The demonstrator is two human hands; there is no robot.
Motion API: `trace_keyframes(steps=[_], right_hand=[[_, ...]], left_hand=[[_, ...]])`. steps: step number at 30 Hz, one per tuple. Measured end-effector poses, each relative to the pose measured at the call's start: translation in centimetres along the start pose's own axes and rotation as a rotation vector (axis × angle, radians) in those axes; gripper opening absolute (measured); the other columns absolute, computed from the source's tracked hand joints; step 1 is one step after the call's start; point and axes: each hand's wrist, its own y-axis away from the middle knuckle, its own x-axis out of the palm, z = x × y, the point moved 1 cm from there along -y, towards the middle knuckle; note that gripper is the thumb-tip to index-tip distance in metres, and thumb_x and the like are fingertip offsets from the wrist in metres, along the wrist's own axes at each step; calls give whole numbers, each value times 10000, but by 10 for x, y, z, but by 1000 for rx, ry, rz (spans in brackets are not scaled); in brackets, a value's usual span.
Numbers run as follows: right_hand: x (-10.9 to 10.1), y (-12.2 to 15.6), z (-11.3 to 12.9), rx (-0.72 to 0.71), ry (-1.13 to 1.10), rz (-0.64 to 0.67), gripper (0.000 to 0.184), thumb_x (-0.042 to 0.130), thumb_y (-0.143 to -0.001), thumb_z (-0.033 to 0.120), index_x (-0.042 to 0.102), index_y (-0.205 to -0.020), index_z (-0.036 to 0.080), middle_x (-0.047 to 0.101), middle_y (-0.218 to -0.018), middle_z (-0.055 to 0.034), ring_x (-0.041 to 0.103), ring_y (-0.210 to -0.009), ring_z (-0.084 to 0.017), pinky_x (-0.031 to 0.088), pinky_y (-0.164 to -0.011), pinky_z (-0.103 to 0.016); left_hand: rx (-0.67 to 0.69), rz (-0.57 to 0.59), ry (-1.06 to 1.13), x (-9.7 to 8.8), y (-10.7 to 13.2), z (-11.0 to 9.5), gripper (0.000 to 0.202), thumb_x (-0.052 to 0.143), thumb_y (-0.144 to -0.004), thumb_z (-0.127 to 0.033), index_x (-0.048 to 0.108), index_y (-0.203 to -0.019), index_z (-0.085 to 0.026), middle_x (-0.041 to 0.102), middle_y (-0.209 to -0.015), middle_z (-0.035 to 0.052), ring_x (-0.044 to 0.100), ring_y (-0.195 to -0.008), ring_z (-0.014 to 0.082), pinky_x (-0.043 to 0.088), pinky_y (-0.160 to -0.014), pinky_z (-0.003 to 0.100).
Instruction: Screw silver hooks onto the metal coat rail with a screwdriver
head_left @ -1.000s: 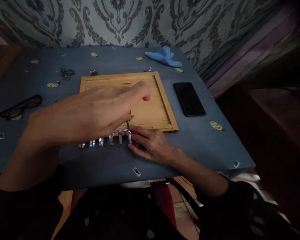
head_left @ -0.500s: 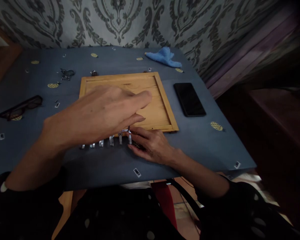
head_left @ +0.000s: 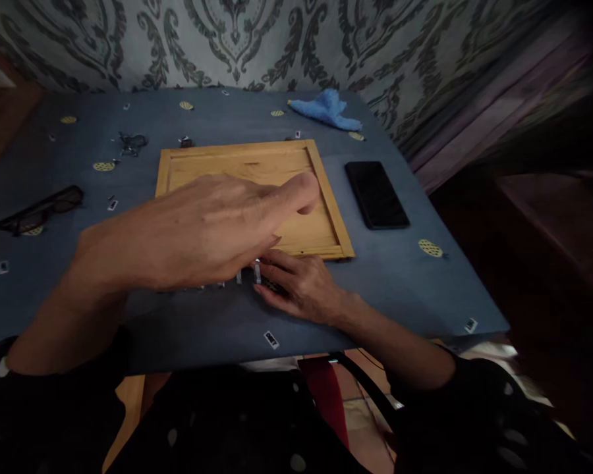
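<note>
My left hand [head_left: 202, 227] is over the front left part of a framed wooden panel [head_left: 330, 197]. Its thumb sticks out to the right, while most of its fingers are hidden under the hand; what they hold, if anything, does not show. Close below its fingertips, my right hand [head_left: 304, 286] rests at the panel's front edge. Its thumb and fingers are closed about a small silver metal piece [head_left: 257, 272]. Another silver metal piece [head_left: 238, 277] stands just left of it, in a row of several along that edge, mostly covered by my left hand.
A black phone [head_left: 377, 195] lies right of the panel, and a blue cloth [head_left: 325, 110] lies behind it. Dark glasses [head_left: 42, 212] and a small cluster of metal bits [head_left: 131, 144] are on the left. Everything rests on a patterned blue tablecloth [head_left: 192, 336] by a patterned curtain [head_left: 237, 43].
My left hand has shifted slightly right and lower, its thumb reaching farther right and covering more of the metal row. My right hand keeps its place at the metal piece.
</note>
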Motion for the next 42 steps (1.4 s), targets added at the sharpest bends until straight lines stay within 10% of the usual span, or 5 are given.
trace_keyframes(steps=[9,18,25,35,42], right_hand=[[0,-1,0,2,-13,10,300,492,-1038,337,696,-1101,128,740,-1089,-120,715,-800,-186,494,-562,-274],[1,0,-1,0,-22,9,312,492,-1038,339,693,-1149,127,734,-1147,-130,729,-841,-189,505,-564,-271],[2,0,-1,13,19,11,367,456,-1051,374,701,-1190,139,732,-1205,-124,734,-809,-198,508,-562,-286],[2,2,-1,13,-2,27,356,482,-1042,355,703,-1190,118,713,-1253,-141,737,-856,-192,532,-594,-279],[2,2,-1,15,4,15,366,462,-1048,362,717,-1169,130,723,-1233,-138,743,-876,-198,529,-590,-279]], left_hand=[[-52,18,241,10,-7,-5,216,413,-995,-217,508,-1188,-203,627,-960,27,577,-743,122,405,-608,238],[-115,-267,813,43,-22,-6,330,479,-1020,-469,508,-847,-189,354,-614,-54,345,-531,83,278,-485,237],[-99,-227,896,44,-21,-2,108,469,-984,-212,577,-988,-202,352,-545,-77,303,-445,82,252,-438,230],[-61,-214,-154,16,-12,6,291,424,-1025,-426,575,-1107,-191,498,-728,-1,438,-605,143,376,-639,297],[-84,-196,-338,8,-6,6,220,555,-958,-354,591,-1107,-196,444,-597,-38,434,-528,148,340,-586,281]])
